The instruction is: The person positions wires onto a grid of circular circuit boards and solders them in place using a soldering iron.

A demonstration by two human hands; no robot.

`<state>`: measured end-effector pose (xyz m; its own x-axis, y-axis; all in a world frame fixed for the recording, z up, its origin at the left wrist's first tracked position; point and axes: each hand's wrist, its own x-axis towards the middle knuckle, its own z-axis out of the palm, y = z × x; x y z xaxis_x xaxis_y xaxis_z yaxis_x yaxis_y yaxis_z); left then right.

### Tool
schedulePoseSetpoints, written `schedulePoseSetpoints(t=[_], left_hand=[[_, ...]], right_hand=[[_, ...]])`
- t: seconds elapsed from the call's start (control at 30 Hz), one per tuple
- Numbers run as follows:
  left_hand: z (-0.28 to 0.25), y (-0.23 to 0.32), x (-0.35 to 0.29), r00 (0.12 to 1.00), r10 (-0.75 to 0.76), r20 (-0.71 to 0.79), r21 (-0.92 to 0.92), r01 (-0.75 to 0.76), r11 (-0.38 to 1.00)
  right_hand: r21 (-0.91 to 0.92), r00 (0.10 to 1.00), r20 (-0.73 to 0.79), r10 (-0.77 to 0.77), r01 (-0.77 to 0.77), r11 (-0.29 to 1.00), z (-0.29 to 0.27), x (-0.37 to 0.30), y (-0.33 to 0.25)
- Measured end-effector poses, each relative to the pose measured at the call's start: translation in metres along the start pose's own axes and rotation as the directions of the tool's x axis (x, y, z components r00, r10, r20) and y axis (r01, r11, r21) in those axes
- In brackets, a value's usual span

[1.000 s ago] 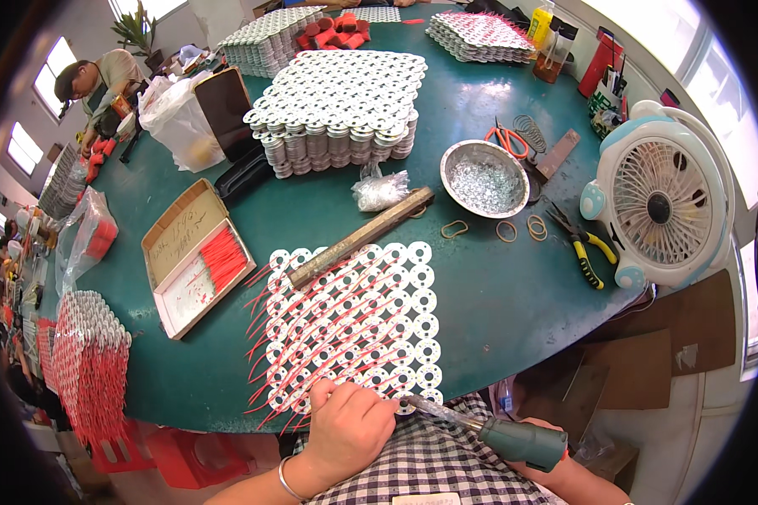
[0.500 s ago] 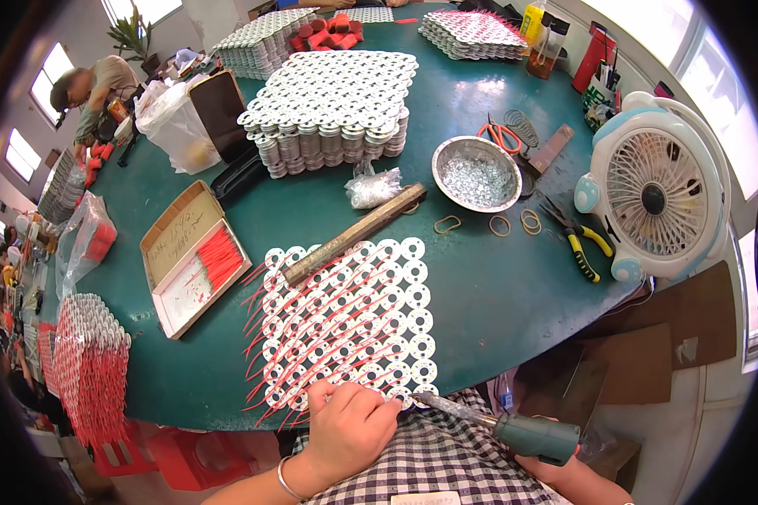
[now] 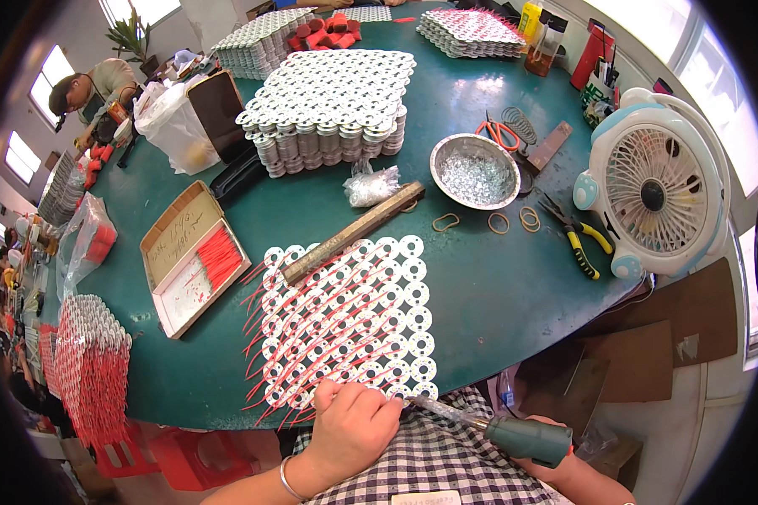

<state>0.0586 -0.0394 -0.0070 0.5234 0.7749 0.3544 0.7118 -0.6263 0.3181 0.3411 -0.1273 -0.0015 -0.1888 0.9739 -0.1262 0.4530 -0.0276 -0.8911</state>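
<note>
A flat mat of white discs (image 3: 345, 324) threaded with thin red sticks lies on the green table (image 3: 488, 286) right in front of me. My left hand (image 3: 354, 425) rests closed on the mat's near edge, fingertips on the discs. My right hand (image 3: 556, 461) grips a green-handled tool (image 3: 526, 438) whose clear thin tip (image 3: 434, 408) points at the mat's near right corner, beside my left fingers. A long brown wooden bar (image 3: 354, 231) lies slanted across the mat's far edge.
A cardboard box of red sticks (image 3: 194, 257) sits left of the mat. Behind are a stack of white disc mats (image 3: 328, 109), a metal bowl (image 3: 476, 172), rubber bands (image 3: 497, 221), pliers (image 3: 577, 236) and a small fan (image 3: 657, 189). Another person (image 3: 93, 88) works at far left.
The view has shifted slightly. My right hand with the tool has dropped a little lower; my left hand stays on the mat's near edge.
</note>
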Motion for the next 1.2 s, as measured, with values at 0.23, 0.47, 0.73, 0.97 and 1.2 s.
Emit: schedulePoseSetpoints(t=[0.23, 0.47, 0.73, 0.97, 1.2], left_hand=[[-0.002, 0.001, 0.001, 1.0, -0.001, 0.02, 0.012, 0.0, 1.0], [-0.005, 0.002, 0.001, 0.999, -0.007, 0.04, 0.068, 0.004, 0.998], [-0.009, 0.001, -0.003, 0.998, -0.062, 0.025, 0.104, 0.059, 0.993], [-0.007, 0.001, -0.002, 0.997, -0.067, 0.025, 0.104, 0.064, 0.993], [-0.006, 0.0, 0.0, 0.997, -0.067, 0.025, 0.104, 0.064, 0.993]], right_hand=[[-0.069, 0.989, 0.02, -0.15, 0.151, 0.986, -0.003, 0.0, 0.008], [0.105, 1.0, -0.018, -0.023, 0.025, 0.994, 0.0, -0.006, 0.018], [-0.044, 0.991, -0.02, -0.131, 0.13, 0.991, 0.004, 0.0, 0.017], [-0.049, 0.999, 0.043, -0.028, 0.031, 0.998, 0.003, 0.008, 0.001], [-0.044, 0.974, 0.056, -0.217, 0.22, 0.975, -0.001, 0.018, 0.005]])
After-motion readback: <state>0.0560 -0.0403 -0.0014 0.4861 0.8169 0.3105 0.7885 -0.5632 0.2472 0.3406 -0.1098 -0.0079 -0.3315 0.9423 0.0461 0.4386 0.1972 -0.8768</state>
